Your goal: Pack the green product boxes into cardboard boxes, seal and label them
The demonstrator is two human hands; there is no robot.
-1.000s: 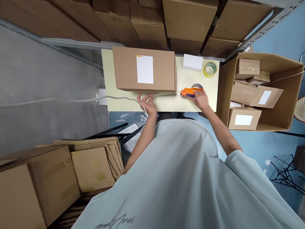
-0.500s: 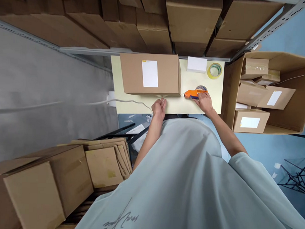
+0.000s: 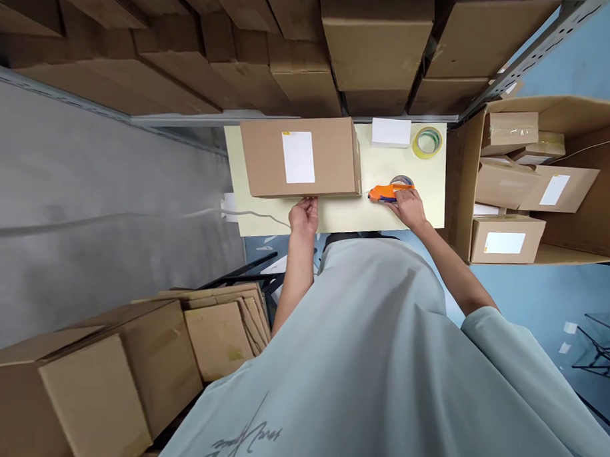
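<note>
1. Box [image 3: 307,158]: it lies label [image 3: 298,157] up against the far edge of the bench [image 3: 345,220], mostly in the left half.
2. Left hand [image 3: 304,215]: its fingers curl at the box's near lower edge; whether they pinch anything there, I cannot tell.
3. Right hand [image 3: 410,209]: wrapped around the orange tape dispenser [image 3: 383,192], just off the box's near right corner. I would hold the dispenser in line with the near face and pull evenly, the left hand steadying the box.
4. Hidden from me: the box's underside and the left fingertips. Whether tape spans the gap is too faint to tell.
</note>
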